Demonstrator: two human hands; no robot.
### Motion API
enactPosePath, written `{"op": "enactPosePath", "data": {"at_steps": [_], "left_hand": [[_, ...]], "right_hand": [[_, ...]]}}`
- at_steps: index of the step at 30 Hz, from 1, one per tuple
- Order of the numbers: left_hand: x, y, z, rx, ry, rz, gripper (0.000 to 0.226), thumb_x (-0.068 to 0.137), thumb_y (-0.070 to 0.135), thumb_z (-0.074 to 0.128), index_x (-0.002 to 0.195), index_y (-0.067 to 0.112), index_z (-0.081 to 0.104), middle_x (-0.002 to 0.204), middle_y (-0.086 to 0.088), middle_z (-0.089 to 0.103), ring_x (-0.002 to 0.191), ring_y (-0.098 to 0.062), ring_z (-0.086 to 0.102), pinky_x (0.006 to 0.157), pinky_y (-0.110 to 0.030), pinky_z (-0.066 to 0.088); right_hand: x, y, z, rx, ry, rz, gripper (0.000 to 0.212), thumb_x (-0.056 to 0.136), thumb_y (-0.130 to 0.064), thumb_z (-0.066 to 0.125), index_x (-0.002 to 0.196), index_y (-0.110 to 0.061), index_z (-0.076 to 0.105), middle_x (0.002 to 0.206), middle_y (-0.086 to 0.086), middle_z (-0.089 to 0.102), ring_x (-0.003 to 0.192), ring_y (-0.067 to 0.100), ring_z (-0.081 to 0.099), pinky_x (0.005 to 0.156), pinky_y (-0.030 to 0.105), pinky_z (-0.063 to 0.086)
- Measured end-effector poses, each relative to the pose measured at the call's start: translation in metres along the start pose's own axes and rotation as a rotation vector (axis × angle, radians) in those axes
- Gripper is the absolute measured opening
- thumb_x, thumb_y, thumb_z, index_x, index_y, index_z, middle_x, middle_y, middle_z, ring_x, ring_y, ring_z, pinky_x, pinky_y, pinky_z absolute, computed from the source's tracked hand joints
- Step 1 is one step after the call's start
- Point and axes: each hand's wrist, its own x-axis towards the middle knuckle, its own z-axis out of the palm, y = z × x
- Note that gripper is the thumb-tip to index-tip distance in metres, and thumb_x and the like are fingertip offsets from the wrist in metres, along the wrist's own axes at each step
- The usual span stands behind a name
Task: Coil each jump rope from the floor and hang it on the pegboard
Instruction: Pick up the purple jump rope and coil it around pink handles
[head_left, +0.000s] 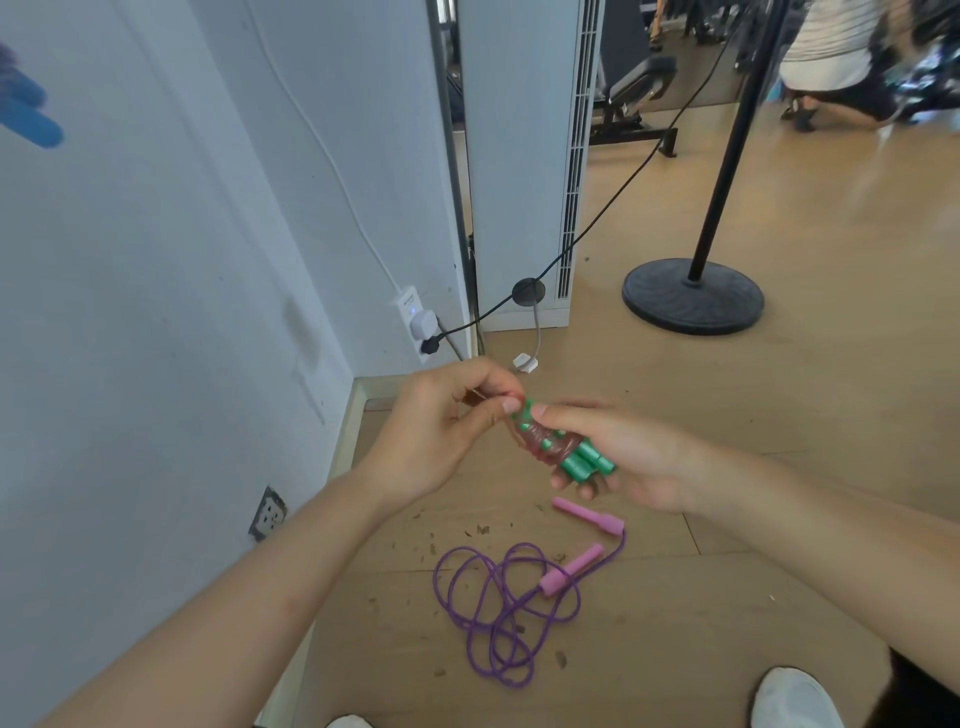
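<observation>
A jump rope with green handles (582, 460) and a translucent pink cord wound tightly round them is held above the floor. My right hand (623, 457) grips the green handles from the right. My left hand (441, 431) pinches the pink cord's end at the bundle's upper tip. Below on the wooden floor lies a second jump rope (498, 603), a purple cord in loose tangled loops with two pink handles (571, 569). No pegboard is in view.
A white wall (156, 312) stands close on the left with a power strip (415, 322) and black cable. A white air unit (524, 156) and a black stand base (693, 296) lie ahead. Another person crouches far right. My white shoes (795, 701) show below.
</observation>
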Motion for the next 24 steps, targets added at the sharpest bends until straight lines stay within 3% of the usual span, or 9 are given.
{"op": "enactPosePath", "data": {"at_steps": [2, 5, 8, 11, 16, 21, 24], "left_hand": [[0.000, -0.001, 0.000, -0.009, 0.016, -0.022, 0.005, 0.094, 0.010, 0.066, 0.092, 0.012, 0.070, 0.084, 0.001, 0.071, 0.082, -0.019, 0.069, 0.078, -0.045, 0.054], [0.001, -0.001, -0.001, -0.027, 0.074, -0.054, 0.009, 0.095, 0.010, 0.065, 0.089, 0.016, 0.068, 0.078, 0.000, 0.070, 0.071, -0.019, 0.066, 0.070, -0.044, 0.055], [0.003, -0.002, -0.002, -0.014, 0.106, -0.067, 0.010, 0.094, 0.008, 0.064, 0.088, 0.015, 0.067, 0.075, 0.000, 0.068, 0.064, -0.020, 0.065, 0.066, -0.045, 0.056], [0.004, -0.002, -0.003, 0.001, 0.095, -0.059, 0.009, 0.095, 0.008, 0.064, 0.089, 0.015, 0.067, 0.077, 0.000, 0.068, 0.060, -0.019, 0.063, 0.062, -0.047, 0.056], [0.006, 0.004, 0.001, -0.030, 0.075, -0.073, 0.008, 0.096, 0.009, 0.063, 0.092, 0.014, 0.067, 0.079, -0.001, 0.066, 0.053, -0.018, 0.063, 0.055, -0.036, 0.055], [0.008, 0.006, 0.004, -0.083, 0.136, -0.206, 0.008, 0.098, 0.009, 0.060, 0.091, 0.010, 0.064, 0.080, -0.005, 0.069, 0.049, -0.027, 0.065, 0.047, -0.029, 0.049], [0.008, 0.005, 0.005, -0.127, 0.162, -0.281, 0.008, 0.098, 0.008, 0.059, 0.092, 0.006, 0.064, 0.080, -0.005, 0.069, 0.047, -0.028, 0.065, 0.046, -0.027, 0.048]], "right_hand": [[-0.002, -0.001, -0.002, 0.023, -0.026, 0.046, 0.035, 0.094, -0.037, 0.062, 0.118, -0.011, 0.063, 0.083, 0.005, 0.070, 0.062, 0.020, 0.066, 0.044, 0.024, 0.045], [0.001, 0.001, -0.003, 0.022, 0.004, 0.034, 0.025, 0.095, -0.032, 0.062, 0.111, -0.013, 0.066, 0.096, 0.010, 0.071, 0.077, 0.022, 0.070, 0.058, 0.030, 0.055], [0.006, 0.007, -0.006, -0.252, 0.191, -0.178, 0.008, 0.095, -0.024, 0.062, 0.100, -0.026, 0.068, 0.105, -0.001, 0.070, 0.095, 0.015, 0.066, 0.084, 0.030, 0.052], [0.006, 0.001, -0.012, -0.336, 0.250, -0.443, 0.014, 0.097, -0.023, 0.060, 0.099, -0.031, 0.071, 0.101, -0.010, 0.073, 0.097, 0.007, 0.067, 0.092, 0.030, 0.050], [-0.004, -0.008, -0.010, -0.579, 0.092, -0.667, 0.025, 0.086, -0.025, 0.074, 0.110, -0.026, 0.070, 0.105, -0.015, 0.072, 0.105, 0.002, 0.065, 0.094, 0.024, 0.049], [-0.002, 0.001, -0.007, -0.703, 0.172, -0.782, 0.027, 0.081, -0.027, 0.078, 0.107, -0.028, 0.070, 0.100, -0.016, 0.070, 0.098, 0.006, 0.065, 0.088, 0.032, 0.052], [-0.001, -0.002, -0.009, -0.748, 0.137, -0.781, 0.023, 0.084, -0.028, 0.075, 0.106, -0.025, 0.068, 0.098, -0.015, 0.068, 0.095, 0.008, 0.064, 0.084, 0.031, 0.052]]}}
